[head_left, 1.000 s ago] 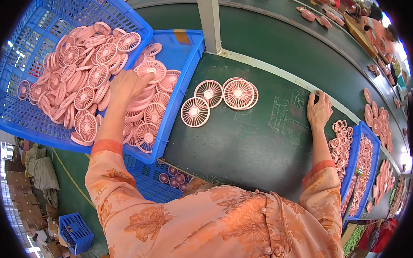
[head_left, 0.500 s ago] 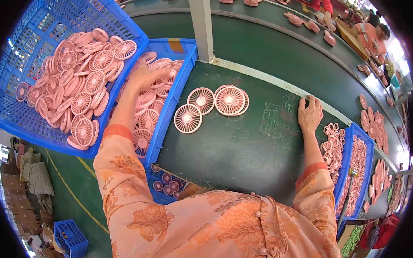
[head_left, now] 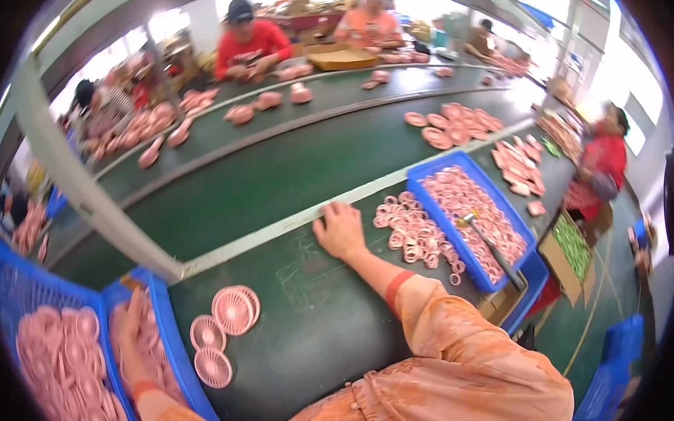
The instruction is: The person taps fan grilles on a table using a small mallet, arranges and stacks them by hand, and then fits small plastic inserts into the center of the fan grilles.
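At the lower left, my left hand [head_left: 133,315] reaches into a narrow blue bin [head_left: 180,357] of round pink fan grilles. Blur and the bin wall hide whether its fingers hold a grille. My right hand [head_left: 341,229] lies on the green work surface beside its pale far rail, fingers loosely apart, with nothing in it. Between my hands, a few pink fan grilles [head_left: 234,311] lie on the surface, some stacked and overlapping; a single grille [head_left: 213,367] is the nearest to me.
A larger blue crate [head_left: 58,294] of grilles stands far left. Right of my right hand are loose pink rings [head_left: 419,230] and a blue tray [head_left: 495,275] of rings with a hammer-like tool [head_left: 494,249] across it. Beyond the rail, several people work along a conveyor [head_left: 276,157].
The view has swung right and up, showing more of the conveyor and workers. My left hand is still in the bin, and my right hand still rests by the rail.
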Demonstrator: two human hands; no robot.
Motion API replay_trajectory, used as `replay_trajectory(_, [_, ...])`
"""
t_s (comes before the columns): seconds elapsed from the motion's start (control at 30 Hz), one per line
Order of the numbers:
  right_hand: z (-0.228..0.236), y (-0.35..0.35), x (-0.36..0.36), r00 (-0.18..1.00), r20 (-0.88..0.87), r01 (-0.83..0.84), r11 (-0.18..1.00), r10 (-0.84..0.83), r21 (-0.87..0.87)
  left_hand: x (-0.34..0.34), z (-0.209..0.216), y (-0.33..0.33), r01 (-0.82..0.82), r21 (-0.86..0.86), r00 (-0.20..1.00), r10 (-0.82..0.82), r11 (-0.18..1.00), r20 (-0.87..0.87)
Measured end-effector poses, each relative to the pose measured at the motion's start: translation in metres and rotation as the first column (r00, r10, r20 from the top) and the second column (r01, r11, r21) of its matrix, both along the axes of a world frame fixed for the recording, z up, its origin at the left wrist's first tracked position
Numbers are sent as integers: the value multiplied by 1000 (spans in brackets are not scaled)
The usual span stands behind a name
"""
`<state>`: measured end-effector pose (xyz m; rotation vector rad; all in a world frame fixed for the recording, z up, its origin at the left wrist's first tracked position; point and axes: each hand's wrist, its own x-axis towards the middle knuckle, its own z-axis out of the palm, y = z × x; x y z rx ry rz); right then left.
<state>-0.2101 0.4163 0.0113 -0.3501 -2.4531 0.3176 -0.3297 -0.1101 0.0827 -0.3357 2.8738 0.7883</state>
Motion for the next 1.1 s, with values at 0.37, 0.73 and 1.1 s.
replay_trajectory(0.37, [15,-33,-6,997,-57,-51,996,47,-73,3,-30,-79,95,296,980,-37,951,-195])
replay_trajectory(0.73, [14,-29,-7,998,-41,-50,996,47,-75,55,17,-31,123,406,980,-47,906,-193])
replay_trajectory(1.1, [11,-27,-7,998,-59,-38,997,34,-62,70,15,-28,206,433,964,-105,877,-246])
